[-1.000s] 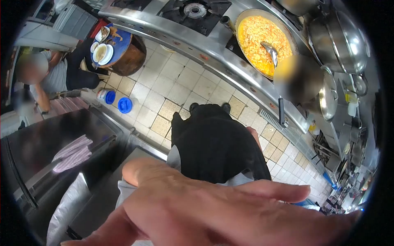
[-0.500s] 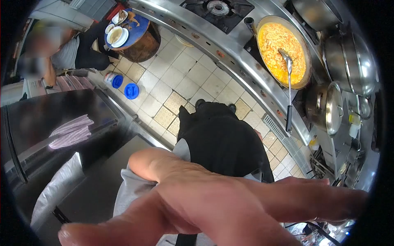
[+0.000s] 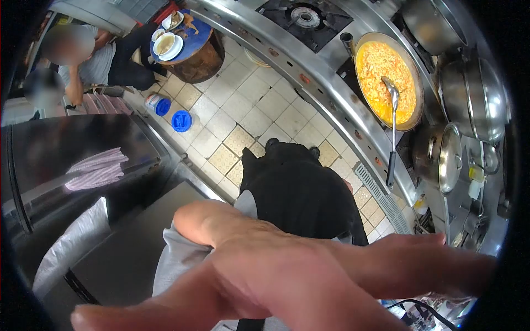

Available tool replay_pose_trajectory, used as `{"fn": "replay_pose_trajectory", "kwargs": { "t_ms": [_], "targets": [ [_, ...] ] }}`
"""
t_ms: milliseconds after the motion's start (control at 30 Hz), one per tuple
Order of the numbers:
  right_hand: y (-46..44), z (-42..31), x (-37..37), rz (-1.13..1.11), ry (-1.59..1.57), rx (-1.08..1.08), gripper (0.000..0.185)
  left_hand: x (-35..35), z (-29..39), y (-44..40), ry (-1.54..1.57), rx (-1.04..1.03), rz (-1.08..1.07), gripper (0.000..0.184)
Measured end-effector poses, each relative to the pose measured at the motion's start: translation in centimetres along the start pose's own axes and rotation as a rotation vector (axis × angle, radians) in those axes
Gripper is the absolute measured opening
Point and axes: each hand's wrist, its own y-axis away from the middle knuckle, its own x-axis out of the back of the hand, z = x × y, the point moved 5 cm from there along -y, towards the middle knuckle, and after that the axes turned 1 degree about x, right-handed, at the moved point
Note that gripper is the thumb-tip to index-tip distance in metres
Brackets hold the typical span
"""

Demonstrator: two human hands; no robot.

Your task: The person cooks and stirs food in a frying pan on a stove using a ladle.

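Observation:
My left hand point(image 3: 276, 265) is very close to the camera and fills the bottom of the view. Its fingers are spread wide, the thumb to the left and the others to the right, with nothing visible in them; the fingertips are partly cut off. A grey sleeve point(image 3: 176, 265) shows behind the wrist. Only a sliver of skin, apparently my right hand point(image 3: 349, 185), peeks out beside my black apron point(image 3: 298, 193); its fingers are hidden. On the stove to the right, a wide pan point(image 3: 415, 113) contains yellow-orange egg-like food point(image 3: 386, 69). A black-handled metal ladle point(image 3: 393, 127) rests in it.
Metal pots point(image 3: 436, 157) crowd the stove's right side, and a bare burner point(image 3: 305, 17) is at the top. A person point(image 3: 94, 60) sits at upper left by a round table point(image 3: 193, 41) with dishes. Blue-lidded tubs point(image 3: 181, 121) stand on the tiled floor. A striped cloth point(image 3: 99, 170) hangs at left.
The camera view has shifted slightly, so the stove, pan and floor appear a little lower and further right. My left hand keeps nearly the same spread pose before the camera.

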Motion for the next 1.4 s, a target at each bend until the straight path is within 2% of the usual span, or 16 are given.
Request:
{"fn": "replay_pose_trajectory", "kwargs": {
  "t_ms": [267, 367, 433, 500, 533, 600, 633, 667, 700, 767, 833, 900, 1000, 1033, 1167, 1400],
  "targets": [
    [0.1, -1.7, 0.4, -0.005, -0.016, 0.03, 0.043, 4.4, -2.3, 0.3, -0.145, 0.127, 0.072, 0.11],
    [0.3, -1.6, 0.4, 0.006, -0.021, 0.062, 0.043, 10.8, -7.2, 5.8, -0.388, 0.473, 0.158, 0.113],
    [0.5, -1.7, 0.5, 0.019, -0.023, 0.105, 0.043, 14.7, -10.4, 12.0, -0.539, 0.725, 0.106, 0.089],
    [0.5, -1.8, 0.5, 0.012, -0.026, 0.109, 0.043, 16.2, -13.2, 18.7, -0.444, 0.959, 0.144, 0.069],
    [0.5, -1.9, 0.6, 0.006, -0.024, 0.102, 0.043, 16.3, -13.7, 21.2, -0.513, 1.049, 0.111, 0.067],
    [0.8, -2.2, 0.6, -0.052, -0.059, 0.03, 0.043, 17.3, -15.1, 27.2, -0.514, 1.307, 0.086, 0.071],
    [0.5, -2.5, 0.8, -0.072, -0.074, 0.0, 0.043, 18.6, -16.3, 31.1, -0.545, 1.233, -0.049, 0.077],
    [0.7, -2.5, 0.9, -0.06, -0.053, 0.004, 0.042, 19.6, -16.8, 35.1, -0.56, 1.216, -0.017, 0.077],
    [0.3, -2.9, 0.9, -0.045, -0.033, 0.014, 0.04, 19.9, -16.4, 36.7, -0.471, 1.285, 0.17, 0.078],
    [0.1, -3.8, 1.0, -0.089, 0.099, 0.13, 0.037, 20.8, -16.1, 40.6, -0.234, 1.557, 0.408, 0.081],
    [0.0, -4.2, 1.1, -0.081, 0.092, 0.112, 0.034, 23.4, -15.0, 46.4, -0.306, 2.004, 0.288, 0.084],
    [-0.3, -4.6, 0.8, -0.073, 0.068, 0.093, 0.033, 26.8, -15.4, 53.2, -0.833, 1.98, -0.36, 0.078],
    [-0.7, -4.6, 0.9, -0.062, 0.028, 0.073, 0.034, 28.0, -11.8, 53.9, -1.226, 2.012, 0.258, 0.068],
    [-0.5, -4.6, 0.9, -0.065, 0.024, 0.078, 0.035, 28.0, -11.7, 53.2, -1.204, 1.906, 0.501, 0.061],
    [0.8, -6.6, 1.4, -0.074, -0.009, -0.042, 0.038, 28.8, -12.7, 48.9, -1.164, 1.532, 0.578, 0.06],
    [-0.6, -3.2, 0.0, -0.047, -0.055, 0.012, 0.038, 29.9, -15.6, 44.3, -1.061, 1.548, 0.549, 0.062]
  ]
}}
